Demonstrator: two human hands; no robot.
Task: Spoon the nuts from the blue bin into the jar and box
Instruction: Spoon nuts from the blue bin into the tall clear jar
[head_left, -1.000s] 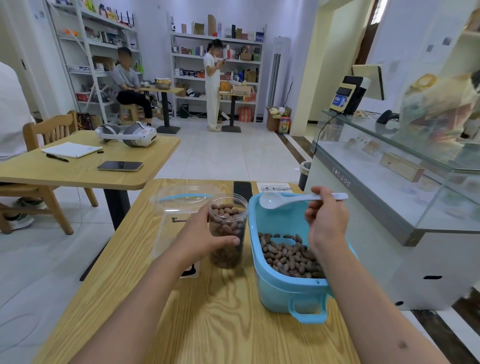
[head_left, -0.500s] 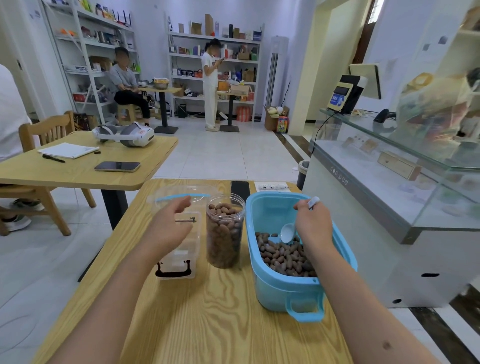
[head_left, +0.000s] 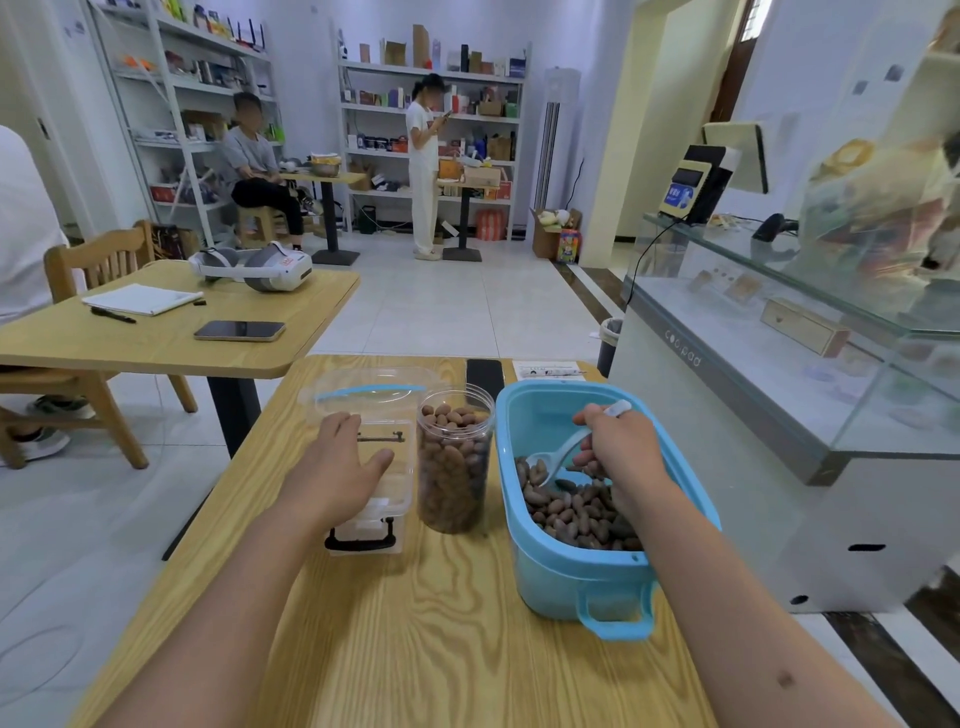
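A blue bin (head_left: 535, 577) at the right of the wooden table (head_left: 441, 649) holds brown nuts (head_left: 571, 512). My right hand (head_left: 618, 452) grips a white spoon (head_left: 558, 454) with its bowl down among the nuts. A clear round jar (head_left: 454, 462), filled with nuts nearly to its rim, stands left of the bin. Left of the jar sits a clear plastic box (head_left: 387, 499) with a black latch, its lid (head_left: 374, 392) open behind it. My left hand (head_left: 337, 470) rests with straight fingers on the box's left rim.
A black phone (head_left: 484, 378) and a paper slip (head_left: 548, 370) lie at the table's far edge. A glass display counter (head_left: 779, 374) runs along the right. A second table (head_left: 171, 332) with a headset, notebook and phone stands at left. Two people are far back by the shelves.
My left hand let go of the jar and moved left onto the clear box. My right hand brought the spoon from above the jar down into the bin's nuts.
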